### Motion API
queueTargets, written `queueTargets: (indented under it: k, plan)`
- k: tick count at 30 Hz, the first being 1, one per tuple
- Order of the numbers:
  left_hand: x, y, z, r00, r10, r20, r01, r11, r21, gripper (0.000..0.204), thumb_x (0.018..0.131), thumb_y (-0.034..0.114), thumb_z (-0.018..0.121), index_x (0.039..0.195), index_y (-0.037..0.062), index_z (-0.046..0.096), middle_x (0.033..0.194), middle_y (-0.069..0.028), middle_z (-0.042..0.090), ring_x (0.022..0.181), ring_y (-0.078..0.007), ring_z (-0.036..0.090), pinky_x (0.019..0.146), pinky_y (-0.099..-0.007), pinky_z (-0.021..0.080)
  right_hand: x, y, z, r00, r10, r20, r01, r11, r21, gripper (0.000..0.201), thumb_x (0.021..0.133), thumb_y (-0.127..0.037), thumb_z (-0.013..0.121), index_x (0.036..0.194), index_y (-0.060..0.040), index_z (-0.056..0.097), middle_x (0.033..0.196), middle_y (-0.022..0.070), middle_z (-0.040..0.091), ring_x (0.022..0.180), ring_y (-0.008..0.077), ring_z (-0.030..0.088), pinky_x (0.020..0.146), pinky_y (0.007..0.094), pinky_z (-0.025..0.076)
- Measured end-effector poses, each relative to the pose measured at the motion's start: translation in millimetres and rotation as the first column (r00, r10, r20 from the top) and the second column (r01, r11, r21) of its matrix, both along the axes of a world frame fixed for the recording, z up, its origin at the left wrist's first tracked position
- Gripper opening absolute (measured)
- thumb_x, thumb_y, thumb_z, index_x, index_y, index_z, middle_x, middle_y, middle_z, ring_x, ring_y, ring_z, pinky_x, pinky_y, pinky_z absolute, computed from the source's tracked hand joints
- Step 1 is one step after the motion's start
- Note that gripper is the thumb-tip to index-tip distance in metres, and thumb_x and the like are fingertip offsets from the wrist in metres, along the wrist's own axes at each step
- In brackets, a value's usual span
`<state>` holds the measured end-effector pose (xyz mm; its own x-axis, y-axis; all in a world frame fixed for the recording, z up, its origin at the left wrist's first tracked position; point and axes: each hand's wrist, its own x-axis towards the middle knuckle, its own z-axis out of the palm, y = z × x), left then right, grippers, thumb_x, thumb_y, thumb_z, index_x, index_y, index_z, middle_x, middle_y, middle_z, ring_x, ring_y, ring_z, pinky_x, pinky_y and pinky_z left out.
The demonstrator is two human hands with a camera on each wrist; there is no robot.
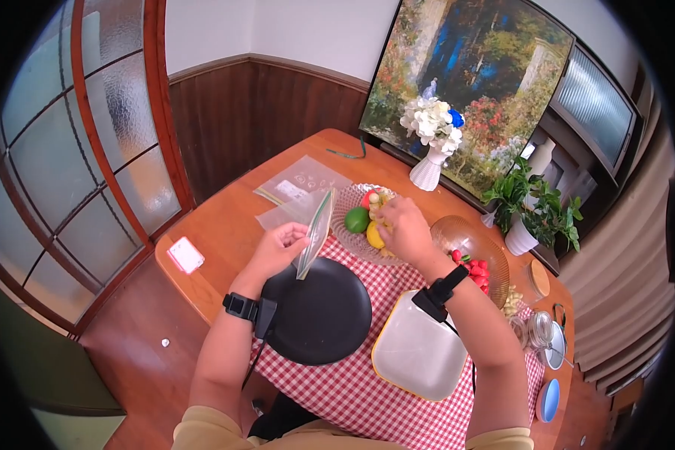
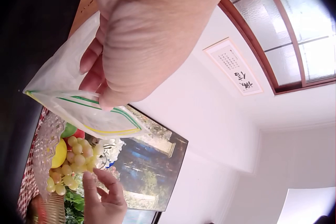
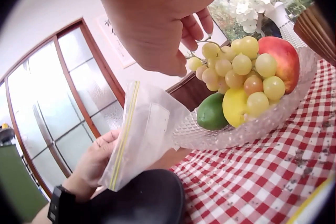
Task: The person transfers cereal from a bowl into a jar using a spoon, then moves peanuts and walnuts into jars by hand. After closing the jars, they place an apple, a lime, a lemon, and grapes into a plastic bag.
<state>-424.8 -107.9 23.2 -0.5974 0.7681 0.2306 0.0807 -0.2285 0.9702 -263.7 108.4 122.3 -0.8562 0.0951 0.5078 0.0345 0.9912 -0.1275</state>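
Observation:
My left hand [image 1: 280, 248] pinches the edge of a clear zip-lock bag [image 3: 149, 135], held upright above the black plate [image 1: 319, 315]. The bag's zip strip shows green and yellow lines in the left wrist view. My right hand [image 1: 411, 234] is over the glass fruit bowl [image 3: 236, 136], its fingertips pinching at the stem end of a bunch of pale green grapes [image 3: 241, 66]. Beneath and beside the grapes in the bowl are a green fruit [image 3: 212, 111], a yellow lemon [image 3: 234, 106] and a red peach [image 3: 281, 61].
A white square dish [image 1: 418, 349] lies on the checked cloth [image 1: 337, 386]. An amber bowl [image 1: 495, 251] holds red strawberries [image 1: 476, 271]. Behind stand a flower vase [image 1: 427, 169], a potted plant [image 1: 521, 232] and a painting [image 1: 472, 75]. Another flat bag [image 1: 300, 176] lies at the back left.

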Motion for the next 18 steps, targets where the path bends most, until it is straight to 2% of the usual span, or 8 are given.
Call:
queueTargets:
  k: [1,2,4,5,8,10,13,18]
  plan:
    - [-1,0,-1,1.0,0.0,-0.008,0.0,1.0,0.001,0.02,0.087,0.005,0.062,0.106,-0.002,0.059,0.086,0.0006,0.062,0.072,-0.0023,0.055,0.066,-0.0177,0.046,0,-3,-1,0.994,0.103,0.04,-0.108,0.984,0.143,0.018,0.073,-0.01,0.061,0.089,-0.0025,0.062,0.093,0.0169,0.056,0.096,0.0354,0.053,0.084,0.0443,0.043]
    - [-1,1,-1,1.0,0.001,-0.017,-0.001,1.0,0.003,0.02,0.087,0.005,0.062,0.106,-0.0021,0.059,0.086,0.0006,0.062,0.072,-0.0023,0.055,0.066,-0.0177,0.046,-1,-4,-4,0.994,0.102,0.039,-0.107,0.984,0.141,0.018,0.073,-0.01,0.061,0.089,-0.0025,0.062,0.093,0.0169,0.056,0.096,0.0354,0.053,0.084,0.0443,0.043]
    - [2,-1,2,1.0,0.011,-0.01,-0.011,1.0,-0.009,0.02,0.087,0.005,0.062,0.106,-0.0021,0.059,0.086,0.0005,0.062,0.073,-0.0023,0.055,0.066,-0.0177,0.046,-6,-5,-13,0.984,0.11,0.143,-0.15,0.941,0.304,0.016,0.07,-0.006,0.06,0.085,-0.0032,0.062,0.092,0.0165,0.057,0.091,0.0336,0.056,0.078,0.0441,0.047]
    - [2,-2,5,1.0,0.022,-0.004,-0.022,1.0,-0.019,0.02,0.087,0.005,0.062,0.106,-0.0021,0.059,0.087,0.0004,0.062,0.073,-0.0023,0.055,0.067,-0.0178,0.046,-9,-5,-16,0.983,0.114,0.143,-0.153,0.94,0.304,0.016,0.07,-0.006,0.06,0.085,-0.0032,0.062,0.092,0.0165,0.057,0.091,0.0336,0.056,0.078,0.0441,0.047]
    - [3,-2,6,1.0,0.025,-0.01,-0.026,0.999,-0.024,0.02,0.087,0.005,0.062,0.106,-0.002,0.059,0.087,0.0002,0.062,0.073,-0.0024,0.055,0.067,-0.018,0.046,-13,-9,-20,0.944,0.092,0.318,-0.154,0.972,0.175,0.011,0.071,-0.004,0.058,0.082,-0.004,0.062,0.092,0.0154,0.058,0.085,0.0311,0.061,0.07,0.0417,0.05]
    - [3,-1,6,1.0,0.014,-0.014,-0.015,1.0,-0.025,0.02,0.087,0.005,0.062,0.106,-0.0019,0.059,0.087,0.0002,0.062,0.074,-0.0024,0.055,0.067,-0.0181,0.046,-15,-15,-20,0.895,-0.104,0.435,-0.026,0.958,0.284,0.012,0.073,-0.004,0.058,0.083,-0.0049,0.064,0.093,0.014,0.061,0.083,0.0282,0.064,0.067,0.0387,0.053]
    - [0,-2,3,0.999,0.002,-0.037,-0.003,1.0,-0.024,0.019,0.088,0.007,0.062,0.105,-0.0009,0.059,0.089,-0.0006,0.063,0.077,-0.0038,0.058,0.069,-0.0187,0.048,-20,-16,-25,0.853,-0.211,0.478,0.026,0.931,0.364,0.013,0.075,-0.005,0.058,0.086,-0.0055,0.065,0.092,0.0128,0.063,0.085,0.026,0.065,0.069,0.0354,0.054]
    - [0,-2,2,0.999,-0.003,-0.043,0.001,0.999,-0.033,0.019,0.088,0.008,0.062,0.105,-0.0001,0.059,0.09,-0.0014,0.064,0.08,-0.0051,0.06,0.07,-0.0194,0.049,-26,-17,-37,0.847,-0.278,0.453,0.008,0.859,0.512,0.014,0.078,-0.007,0.057,0.089,-0.0045,0.064,0.093,0.0132,0.064,0.084,0.0232,0.066,0.068,0.0324,0.054]
